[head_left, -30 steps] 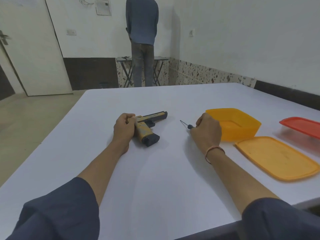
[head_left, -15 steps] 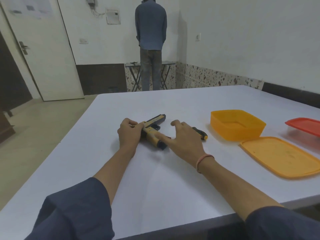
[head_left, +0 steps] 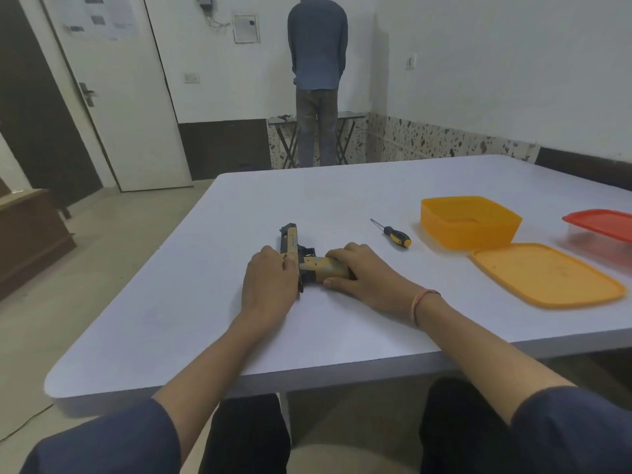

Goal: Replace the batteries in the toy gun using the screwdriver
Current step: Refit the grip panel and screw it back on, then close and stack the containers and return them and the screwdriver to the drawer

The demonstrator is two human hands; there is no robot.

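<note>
Tan-and-black toy gun (head_left: 290,242) lies flat on the white table (head_left: 307,196), muzzle toward 12 o'clock. The left hand (head_left: 270,278) curls over its rear end; the right hand (head_left: 362,275) wraps closed round the handle, which points to 3 o'clock. At 2 o'clock from the gun, apart from both hands, lies the screwdriver (head_left: 393,233). Further toward 3 o'clock stands an open orange tub (head_left: 468,234), showing only its own floor; its lid (head_left: 547,275) lies just beside it at 5 o'clock. The red-lidded box's (head_left: 602,224) contents cannot be told.
</note>
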